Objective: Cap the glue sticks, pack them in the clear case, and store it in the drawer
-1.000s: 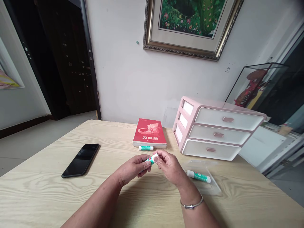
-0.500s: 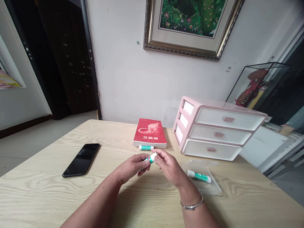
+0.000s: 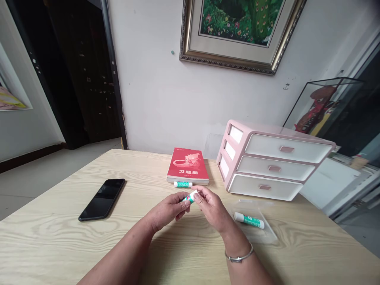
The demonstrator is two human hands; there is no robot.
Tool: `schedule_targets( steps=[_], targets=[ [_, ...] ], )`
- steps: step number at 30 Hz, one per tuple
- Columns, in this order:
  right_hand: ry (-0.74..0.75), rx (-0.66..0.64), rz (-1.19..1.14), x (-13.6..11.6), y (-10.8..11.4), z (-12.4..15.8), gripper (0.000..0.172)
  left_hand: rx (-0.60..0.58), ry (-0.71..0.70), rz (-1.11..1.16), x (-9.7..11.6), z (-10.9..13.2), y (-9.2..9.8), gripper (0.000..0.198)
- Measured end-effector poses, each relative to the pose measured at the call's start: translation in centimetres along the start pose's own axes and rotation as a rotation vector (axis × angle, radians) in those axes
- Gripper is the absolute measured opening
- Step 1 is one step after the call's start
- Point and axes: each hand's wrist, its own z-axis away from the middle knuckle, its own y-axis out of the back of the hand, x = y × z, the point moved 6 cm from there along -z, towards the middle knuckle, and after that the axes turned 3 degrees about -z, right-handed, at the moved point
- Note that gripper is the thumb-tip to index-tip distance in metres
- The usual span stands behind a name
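Observation:
Both my hands hold one small green-and-white glue stick [image 3: 190, 197] above the middle of the wooden table [image 3: 59, 237]. My left hand [image 3: 168, 209] grips its green body. My right hand [image 3: 210, 208] pinches its white cap end with the fingertips. A second glue stick [image 3: 183, 184] lies against the front edge of a red book [image 3: 188, 164]. A third glue stick [image 3: 248, 220] rests on a clear plastic bag [image 3: 258, 225] just right of my right hand.
A black phone [image 3: 102, 199] lies face up at the left. A pink three-drawer organiser [image 3: 273, 162] stands at the back right, drawers closed. Behind the table are a white wall, a framed picture [image 3: 240, 31] and a dark doorway [image 3: 74, 71].
Almost nothing has moved; my hands keep the same glue stick between them, with the fingers shifting only slightly on its cap end.

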Motion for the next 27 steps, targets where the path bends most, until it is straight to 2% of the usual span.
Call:
schedule_targets(
  steps=[3,6,8,11,16,19,23,27],
  targets=[
    [-0.004,-0.024,-0.001,-0.1,-0.1,0.0,0.04,0.046,-0.026,-0.089,0.1,-0.1,0.1,0.033],
    [-0.051,0.055,0.083,0.3,0.0,-0.1,0.039,0.181,-0.127,-0.327,0.4,-0.3,0.3,0.031],
    [-0.097,0.117,0.145,0.7,0.1,-0.1,0.042,0.226,-0.17,-0.421,0.5,-0.4,0.2,0.029],
    [-0.121,0.147,0.157,1.2,0.2,-0.2,0.046,0.16,-0.113,-0.389,0.2,-0.4,0.1,0.032],
    [-0.086,0.022,-0.076,1.2,-0.3,-0.2,0.045,0.08,-0.006,-0.229,-0.1,0.0,0.3,0.035],
    [-0.085,0.034,-0.025,0.7,-0.3,-0.1,0.04,0.119,-0.075,-0.309,0.1,-0.2,0.4,0.029],
    [-0.176,0.142,0.099,0.9,-0.2,0.0,0.043,0.247,-0.123,-0.506,-0.6,-0.7,0.5,0.022],
    [-0.164,0.229,0.141,1.2,-0.2,0.1,0.047,0.273,-0.141,-0.502,-1.2,-0.9,0.4,0.021]
  ],
)
